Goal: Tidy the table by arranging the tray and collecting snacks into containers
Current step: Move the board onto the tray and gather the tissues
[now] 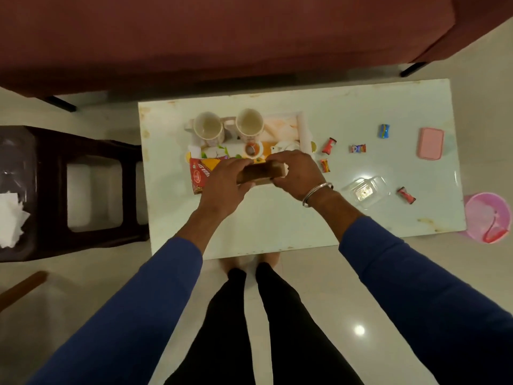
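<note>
Both hands grip one brown packet [261, 172] above the desk [277, 223], just in front of the tray [301, 126]. The left hand [224, 184] curls around its left end; the right hand [297, 173] pinches its right end. Candies [329, 145] lie scattered to the right.

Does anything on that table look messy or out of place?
Yes. Wrapped candies lie scattered loose across the table, while the clear container and pink box sit apart. Both hands hold a brown packet by the crowded tray.
</note>
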